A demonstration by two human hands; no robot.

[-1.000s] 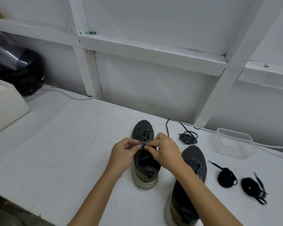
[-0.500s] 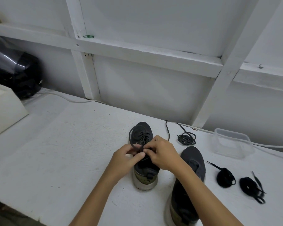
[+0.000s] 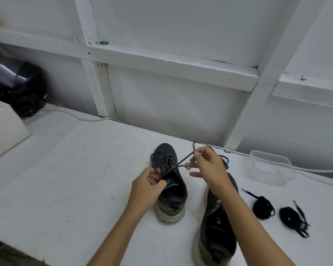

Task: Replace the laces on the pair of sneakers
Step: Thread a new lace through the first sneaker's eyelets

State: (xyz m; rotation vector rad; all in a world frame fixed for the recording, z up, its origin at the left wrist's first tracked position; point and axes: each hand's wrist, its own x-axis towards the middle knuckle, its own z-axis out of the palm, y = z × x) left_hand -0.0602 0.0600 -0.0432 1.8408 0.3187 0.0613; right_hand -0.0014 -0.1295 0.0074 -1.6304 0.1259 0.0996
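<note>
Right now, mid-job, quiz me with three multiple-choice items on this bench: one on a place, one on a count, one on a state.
1. Where is the clear plastic container?
A. right of both sneakers
B. left of both
C. between them

2. How many bundled black laces lie right of the near sneaker?
A. one
B. two
C. four

3. What is the right hand doing?
A. lying flat
B. pinching the lace of the far sneaker
C. holding the container

Answers: A, it stands by the wall at right; B, two bundles side by side; B, the lace runs taut to its fingers.

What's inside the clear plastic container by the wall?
Nothing shows inside the clear plastic container: the white tabletop shows through its walls. A white cable passes its far side; anything tiny or transparent would not show.
</note>
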